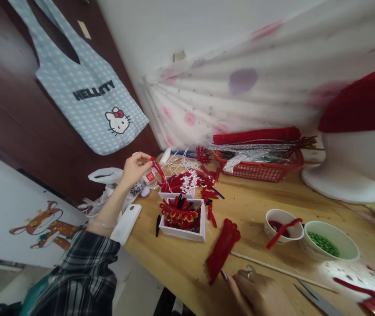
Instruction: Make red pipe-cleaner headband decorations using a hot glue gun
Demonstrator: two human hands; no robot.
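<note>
Head view, cluttered wooden table [259, 206], curtain [240, 87], hanging tote bag [88, 96]

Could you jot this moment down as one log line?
left hand: pinching red strip over white box | right hand: resting on table by red stems

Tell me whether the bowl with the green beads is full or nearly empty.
Nearly empty: the green beads only cover the bottom of the white bowl, with its bare inner wall showing high above them.
</note>
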